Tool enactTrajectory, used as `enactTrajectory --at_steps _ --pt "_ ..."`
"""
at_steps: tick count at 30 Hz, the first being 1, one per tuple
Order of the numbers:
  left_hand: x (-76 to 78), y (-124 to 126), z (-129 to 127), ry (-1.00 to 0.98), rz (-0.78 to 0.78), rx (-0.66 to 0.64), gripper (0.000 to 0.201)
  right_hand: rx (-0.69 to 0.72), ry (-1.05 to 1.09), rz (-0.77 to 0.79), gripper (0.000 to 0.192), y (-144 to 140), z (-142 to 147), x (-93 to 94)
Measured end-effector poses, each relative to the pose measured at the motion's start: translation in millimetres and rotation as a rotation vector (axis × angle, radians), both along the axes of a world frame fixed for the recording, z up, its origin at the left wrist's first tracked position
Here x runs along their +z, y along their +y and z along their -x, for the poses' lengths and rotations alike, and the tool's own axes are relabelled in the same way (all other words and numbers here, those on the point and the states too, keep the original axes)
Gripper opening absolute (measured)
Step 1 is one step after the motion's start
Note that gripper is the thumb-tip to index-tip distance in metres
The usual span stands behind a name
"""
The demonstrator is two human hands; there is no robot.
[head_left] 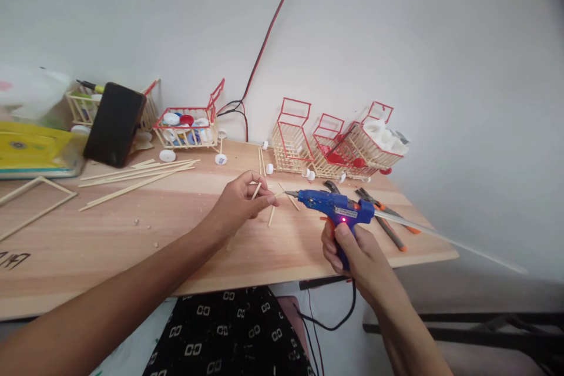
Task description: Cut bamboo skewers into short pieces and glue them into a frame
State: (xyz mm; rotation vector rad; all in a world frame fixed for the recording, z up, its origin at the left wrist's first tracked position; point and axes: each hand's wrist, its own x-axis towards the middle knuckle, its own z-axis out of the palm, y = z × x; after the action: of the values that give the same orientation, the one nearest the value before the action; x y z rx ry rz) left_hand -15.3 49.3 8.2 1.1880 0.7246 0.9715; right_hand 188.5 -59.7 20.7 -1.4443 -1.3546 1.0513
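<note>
- Glue gun (pixel 335 207), blue with an orange trigger, sits above the near right part of the wooden table (pixel 132 235), its nozzle pointing left toward the other hand; a small red light glows on its body and a pale glue stick (pixel 440 238) pokes out of its back end to the right.
- Right hand (pixel 352 249) is closed around the gun's grip, with a black cord (pixel 339 320) hanging down below the table edge.
- Left hand (pixel 242 200) is partly curled, thumb and fingers pinching a short wooden stick (pixel 257 190) just left of the nozzle; whether nozzle and stick touch cannot be told.
- 2 or 3 more short sticks (pixel 271 215) lie on the table under and beside that hand.
- Long wooden sticks (pixel 141 176) lie spread on the far left part of the table, near a black phone (pixel 114 123) propped upright.
- 3 small stick carts with red handles (pixel 335 144) stand in a row at the far right edge, and another cart (pixel 189 123) holding bottle caps stands further left.
- Pliers and cutters with orange grips (pixel 388 220) lie just behind the gun.
- Red wire (pixel 273 17) runs up the white wall.
</note>
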Motion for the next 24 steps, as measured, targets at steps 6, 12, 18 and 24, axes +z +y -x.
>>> enactTrajectory --at_steps 6,12,18,24 --pt "-1.5 0.7 0.0 -0.004 -0.010 -0.001 0.030 0.009 0.032 0.001 0.042 0.3 -1.3 -1.6" --pt "-0.9 0.2 0.2 0.003 -0.006 -0.011 0.030 0.002 0.034 -0.012 0.042 -0.5 -1.7 -2.2" --pt "-0.6 -0.3 -0.2 0.004 -0.018 -0.032 0.034 -0.019 -0.011 -0.005 0.042 -0.8 -1.7 -0.9" --pt "-3.0 1.6 0.4 0.010 -0.007 -0.025 0.033 0.018 -0.091 -0.002 0.041 -5.2 -1.2 3.1"
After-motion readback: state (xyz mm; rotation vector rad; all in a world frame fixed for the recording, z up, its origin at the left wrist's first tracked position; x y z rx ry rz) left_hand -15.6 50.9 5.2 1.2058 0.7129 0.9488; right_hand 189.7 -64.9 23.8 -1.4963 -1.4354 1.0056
